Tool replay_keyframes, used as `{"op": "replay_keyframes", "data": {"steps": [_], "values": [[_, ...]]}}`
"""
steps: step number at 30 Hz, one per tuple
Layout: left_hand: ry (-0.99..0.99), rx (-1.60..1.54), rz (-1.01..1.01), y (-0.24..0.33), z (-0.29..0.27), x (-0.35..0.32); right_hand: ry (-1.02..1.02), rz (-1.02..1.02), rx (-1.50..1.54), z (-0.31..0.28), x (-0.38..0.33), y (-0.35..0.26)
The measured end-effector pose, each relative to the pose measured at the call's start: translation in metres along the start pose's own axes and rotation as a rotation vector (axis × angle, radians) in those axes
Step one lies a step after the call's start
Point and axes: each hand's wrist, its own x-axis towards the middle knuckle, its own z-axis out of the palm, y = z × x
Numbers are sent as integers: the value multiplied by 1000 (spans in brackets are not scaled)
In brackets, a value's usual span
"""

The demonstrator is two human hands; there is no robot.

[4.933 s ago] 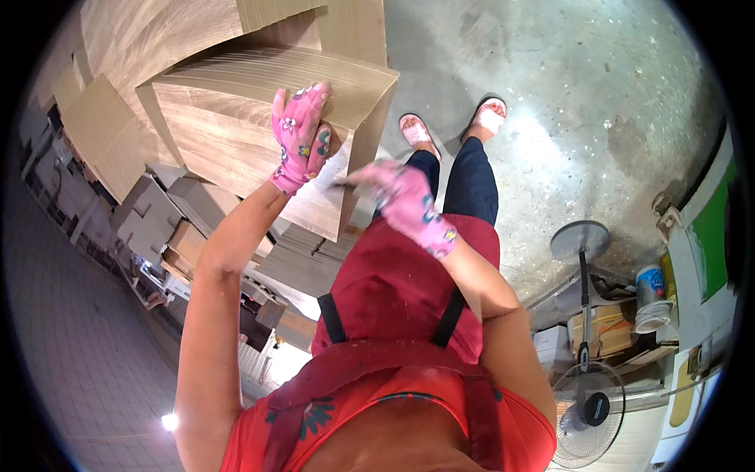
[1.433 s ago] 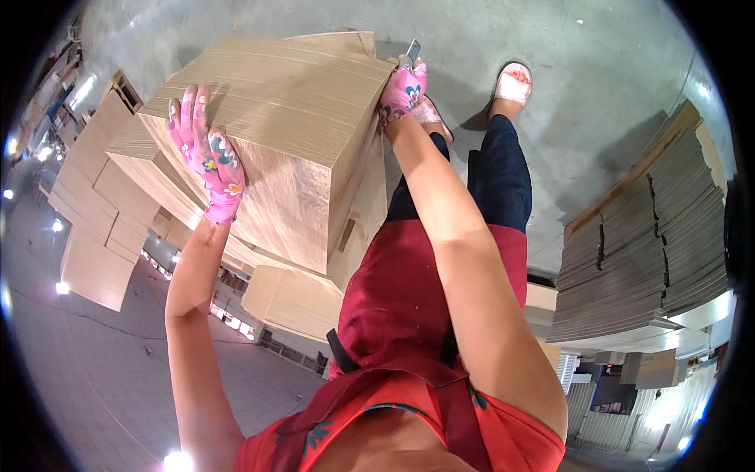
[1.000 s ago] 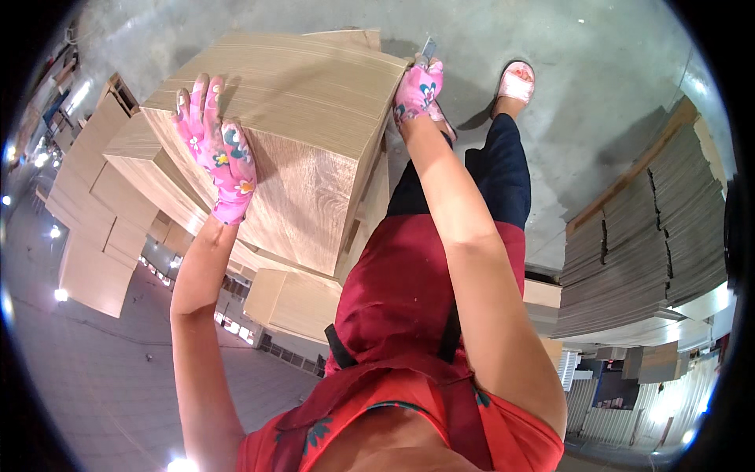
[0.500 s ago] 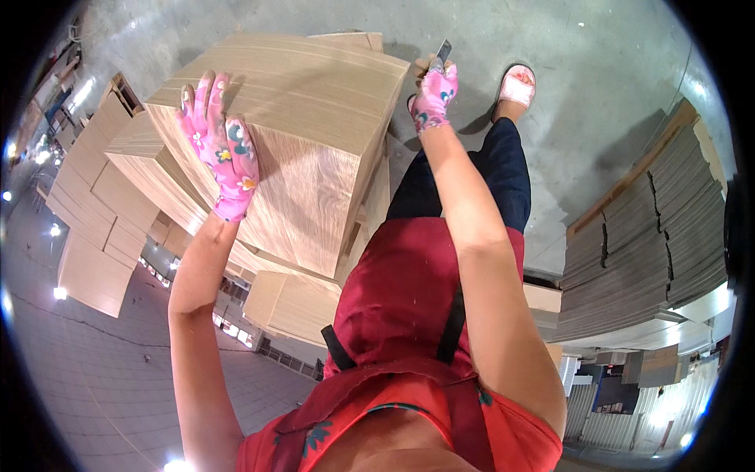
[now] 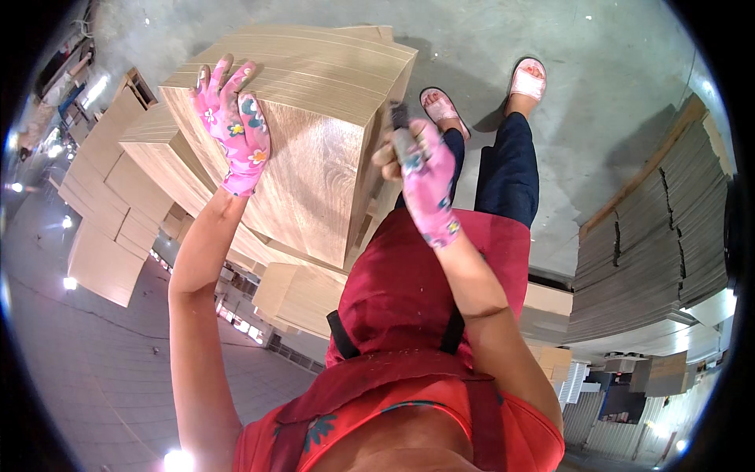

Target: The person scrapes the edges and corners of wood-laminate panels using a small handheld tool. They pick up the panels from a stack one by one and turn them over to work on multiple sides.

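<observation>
A stack of wood-grain boards (image 5: 311, 185) stands at my left, its layered edges making a striped side. My left hand (image 5: 232, 130), in a pink flowered glove, rests on the top board with its fingers spread past the edge. In my right hand (image 5: 425, 169), gloved the same way, is a small grey-handled tool (image 5: 401, 130) with a dark flat end. Motion blurs this tool, so its exact kind is unclear. The right hand is beside the stack's right corner; from this view I cannot tell whether the tool touches the boards.
More light wood-grain boards (image 5: 110, 197) stand at the far left, and a lower stack (image 5: 299, 295) lies nearer. On the right is a tall pile of grey sheets (image 5: 645, 244). My feet in pink slippers (image 5: 527, 79) stand on the concrete floor (image 5: 487, 35).
My right hand has drawn back toward my body and left, bringing the tool near the stack's right corner. My left hand stays on the boards. The view has shifted slightly, showing both slippers.
</observation>
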Motion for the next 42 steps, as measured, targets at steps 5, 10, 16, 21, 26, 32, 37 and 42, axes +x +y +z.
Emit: {"op": "replay_keyframes", "data": {"steps": [5,10,16,21,26,32,37,42], "values": [[-19,19,4,5,-2,2,23,-228,-190,13,-3,33],[-22,29,32,2,-3,0,81,-512,-467,8,6,45],[-44,101,76,0,-4,0,274,-532,-686,-18,72,44],[-19,72,101,4,3,1,288,-199,-468,-62,152,46],[-53,84,94,8,-6,2,192,-589,-630,-14,51,58],[-55,91,120,2,-7,4,248,-909,-682,1,48,58],[-66,43,60,4,0,4,289,-543,-938,-88,172,88],[-61,93,87,0,-3,0,286,-224,-126,-48,125,56]]}}
